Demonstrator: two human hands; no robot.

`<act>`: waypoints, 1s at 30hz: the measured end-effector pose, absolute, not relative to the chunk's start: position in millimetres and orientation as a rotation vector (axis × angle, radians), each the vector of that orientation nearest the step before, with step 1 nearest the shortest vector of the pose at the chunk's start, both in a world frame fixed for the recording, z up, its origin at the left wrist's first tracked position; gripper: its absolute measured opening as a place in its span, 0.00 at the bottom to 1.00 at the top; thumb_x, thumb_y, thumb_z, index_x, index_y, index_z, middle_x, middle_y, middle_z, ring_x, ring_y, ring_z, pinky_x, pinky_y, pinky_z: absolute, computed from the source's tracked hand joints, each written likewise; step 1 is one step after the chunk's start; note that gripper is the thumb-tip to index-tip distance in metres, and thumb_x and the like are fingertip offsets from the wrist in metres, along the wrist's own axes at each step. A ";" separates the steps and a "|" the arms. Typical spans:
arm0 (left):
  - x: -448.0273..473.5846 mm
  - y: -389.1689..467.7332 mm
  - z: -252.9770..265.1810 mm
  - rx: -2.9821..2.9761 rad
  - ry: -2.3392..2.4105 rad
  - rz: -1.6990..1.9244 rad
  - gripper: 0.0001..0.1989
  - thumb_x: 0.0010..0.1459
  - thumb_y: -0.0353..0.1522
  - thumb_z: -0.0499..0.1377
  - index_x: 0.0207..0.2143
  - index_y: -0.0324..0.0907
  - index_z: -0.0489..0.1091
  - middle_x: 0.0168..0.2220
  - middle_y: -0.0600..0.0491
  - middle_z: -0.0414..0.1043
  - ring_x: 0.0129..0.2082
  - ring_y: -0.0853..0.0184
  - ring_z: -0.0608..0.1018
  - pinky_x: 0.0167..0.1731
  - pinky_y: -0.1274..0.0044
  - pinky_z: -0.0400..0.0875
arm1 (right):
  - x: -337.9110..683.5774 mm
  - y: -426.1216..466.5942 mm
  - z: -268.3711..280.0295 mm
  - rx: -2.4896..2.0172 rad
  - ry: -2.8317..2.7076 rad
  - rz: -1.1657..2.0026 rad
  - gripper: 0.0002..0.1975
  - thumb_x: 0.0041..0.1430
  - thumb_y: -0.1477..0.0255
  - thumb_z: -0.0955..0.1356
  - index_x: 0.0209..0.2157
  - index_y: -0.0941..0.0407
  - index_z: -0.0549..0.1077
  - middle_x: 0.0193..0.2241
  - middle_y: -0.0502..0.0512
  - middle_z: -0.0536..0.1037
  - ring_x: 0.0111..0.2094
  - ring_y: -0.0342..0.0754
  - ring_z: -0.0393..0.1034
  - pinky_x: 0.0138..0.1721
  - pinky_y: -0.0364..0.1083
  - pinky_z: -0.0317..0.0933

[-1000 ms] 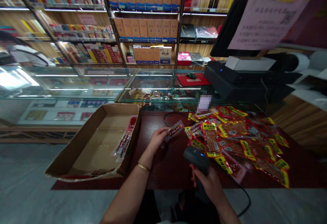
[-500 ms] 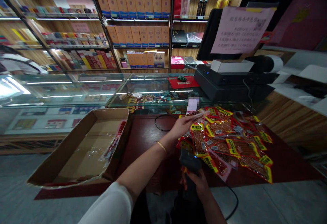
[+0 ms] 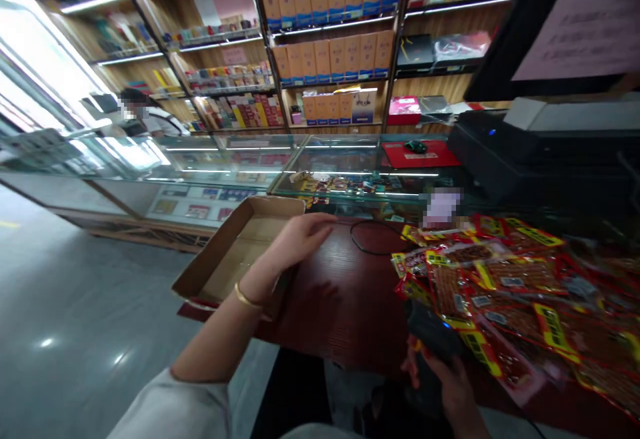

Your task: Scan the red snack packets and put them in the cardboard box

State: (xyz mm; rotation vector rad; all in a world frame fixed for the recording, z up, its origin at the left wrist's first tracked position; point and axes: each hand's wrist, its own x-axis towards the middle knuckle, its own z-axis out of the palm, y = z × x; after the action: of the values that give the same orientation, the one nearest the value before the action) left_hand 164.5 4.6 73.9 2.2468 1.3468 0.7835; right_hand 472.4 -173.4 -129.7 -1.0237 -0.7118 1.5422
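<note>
1. Fingers [image 3: 320, 218] of the left hand [image 3: 295, 239], in the head view, are extended and loosely parted, with nothing visible between them; they point rightward, above the worktop [image 3: 350, 315].
2. Head view, left side: a shallow cardboard box [image 3: 240, 247] lies on the left part of the worktop. Its long axis slants from near left to far right. The left hand and forearm cross in front of its right side, so that part of its inside is hidden. Whether the hand touches the rim, I cannot tell.
3. Head view, right side: the right hand [image 3: 456, 385] is wrapped around the grip of a dark scanner [image 3: 430, 329] with a small blue light, its head tipped toward the far left, just beside the heap.
4. Head view, the relation that matters: a heap of red-and-yellow snack packets [image 3: 445, 285] lies to the right of the left fingers, across bare worktop with a loop of black cable [image 3: 375, 251] at its far side. The packets lie with long axes in several directions; one at the heap's left edge runs roughly away from the person. The right hand is nearer to the heap, the left nearer to the box.
</note>
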 end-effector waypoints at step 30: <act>188.6 -28.4 46.9 1.538 1.035 0.955 0.16 0.59 0.36 0.61 0.47 0.39 0.80 0.41 0.49 0.82 0.39 0.61 0.79 0.41 0.75 0.71 | 456.7 -174.3 -108.4 -1.106 -0.766 1.407 0.18 0.54 0.55 0.78 0.35 0.55 0.82 0.20 0.50 0.77 0.17 0.45 0.70 0.30 0.47 0.71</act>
State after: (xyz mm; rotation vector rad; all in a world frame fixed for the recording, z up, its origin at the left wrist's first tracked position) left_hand 188.6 -28.4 46.9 1.5377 1.0352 0.9550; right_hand 456.7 -174.3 -108.4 -1.1059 -0.7656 1.4066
